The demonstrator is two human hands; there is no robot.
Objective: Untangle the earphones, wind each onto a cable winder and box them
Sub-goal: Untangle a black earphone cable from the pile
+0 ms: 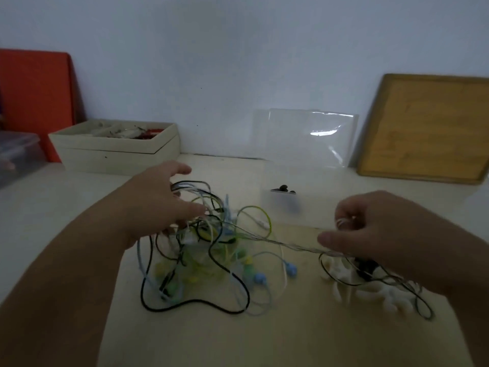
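Fingers of the left hand are spread wide, touching the top of the tangle of earphones in the middle of the table. The right hand has its fingers curled, pinching a thin cable that runs taut from the tangle. White cable winders lie beneath that hand, partly hidden and blurred. The clear box behind the tangle is hazy, and the dark bits inside it cannot be made out.
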